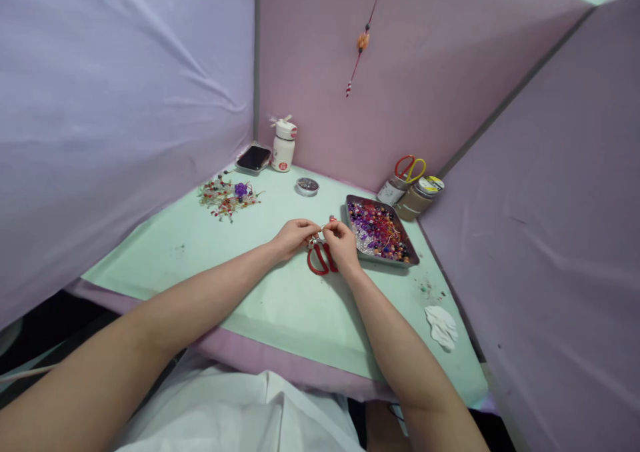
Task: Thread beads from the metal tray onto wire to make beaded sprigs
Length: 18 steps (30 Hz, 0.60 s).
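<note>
My left hand [296, 237] and my right hand [341, 241] meet over the middle of the table, both with fingers pinched. Between the fingertips is a small pale beaded piece [313, 240], too small to make out clearly; part of it hangs below the left fingers. Just under the hands lie red-handled scissors [317, 263], their blades mostly hidden. To the right of my right hand stands a metal tray [384, 261] filled with purple, red, orange and dark beads [373, 229] and some red thread.
At the left lies a pile of beaded strands [227, 199]. Behind are a phone [254, 159], a white bottle [283, 147] and a small round tin [307, 186]. Two jars [419, 197] stand back right, near scissors [410, 169]. White gloves [442, 327] lie right; a beaded cord [363, 41] hangs behind.
</note>
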### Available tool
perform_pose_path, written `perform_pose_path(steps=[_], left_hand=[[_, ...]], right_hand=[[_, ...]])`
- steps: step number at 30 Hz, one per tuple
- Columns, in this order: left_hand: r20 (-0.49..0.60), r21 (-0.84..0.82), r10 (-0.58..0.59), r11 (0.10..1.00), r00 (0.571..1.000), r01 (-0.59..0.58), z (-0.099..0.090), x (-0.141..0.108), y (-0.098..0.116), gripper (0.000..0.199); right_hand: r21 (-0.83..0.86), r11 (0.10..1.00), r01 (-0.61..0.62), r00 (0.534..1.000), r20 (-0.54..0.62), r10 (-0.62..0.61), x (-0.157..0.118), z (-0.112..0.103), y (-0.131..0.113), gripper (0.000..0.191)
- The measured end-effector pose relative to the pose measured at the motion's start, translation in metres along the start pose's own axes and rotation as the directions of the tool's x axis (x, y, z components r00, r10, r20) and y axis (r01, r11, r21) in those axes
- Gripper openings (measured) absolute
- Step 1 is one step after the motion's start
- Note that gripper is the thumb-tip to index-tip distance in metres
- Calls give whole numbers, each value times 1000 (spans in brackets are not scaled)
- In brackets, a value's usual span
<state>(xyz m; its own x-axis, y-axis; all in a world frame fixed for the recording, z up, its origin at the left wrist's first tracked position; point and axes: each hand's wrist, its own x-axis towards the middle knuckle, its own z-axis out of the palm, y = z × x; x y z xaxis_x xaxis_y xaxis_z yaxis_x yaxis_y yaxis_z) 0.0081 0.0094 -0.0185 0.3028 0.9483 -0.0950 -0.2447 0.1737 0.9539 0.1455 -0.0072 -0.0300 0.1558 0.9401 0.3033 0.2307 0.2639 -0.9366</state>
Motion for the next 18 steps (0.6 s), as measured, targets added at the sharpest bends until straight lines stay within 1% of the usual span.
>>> perform_pose_path(steps=[2, 4, 7, 10, 11, 13, 18], left_hand=[[-2, -12, 24, 1000, 1000, -24, 0, 1, -2, 21], [0, -36, 43, 998, 999, -43, 0, 2, -3, 23], [-13, -73, 56, 996, 998, -57, 1, 2, -2, 25], [-33, -81, 64, 995, 997, -66, 1, 1, 0, 26], [-39, -83, 64, 994, 997, -67, 1, 1, 1, 25], [-45, -92, 58, 994, 997, -62, 1, 1, 3, 24], [-31, -135, 32, 990, 999, -35, 0, 3, 4, 19]], right_hand=[[106, 991, -88, 996, 22, 86, -1, 0, -1, 9], [230, 952, -201, 979, 67, 191, -1, 1, -3, 11], [387, 848, -361, 932, 167, 321, -1, 2, -7, 14], [452, 760, -466, 885, 257, 389, 0, 1, -11, 16], [451, 752, -480, 877, 275, 395, 0, 1, -12, 17], [421, 773, -475, 877, 295, 378, 0, 1, -12, 19], [278, 897, -342, 922, 282, 264, -3, 4, -5, 23]])
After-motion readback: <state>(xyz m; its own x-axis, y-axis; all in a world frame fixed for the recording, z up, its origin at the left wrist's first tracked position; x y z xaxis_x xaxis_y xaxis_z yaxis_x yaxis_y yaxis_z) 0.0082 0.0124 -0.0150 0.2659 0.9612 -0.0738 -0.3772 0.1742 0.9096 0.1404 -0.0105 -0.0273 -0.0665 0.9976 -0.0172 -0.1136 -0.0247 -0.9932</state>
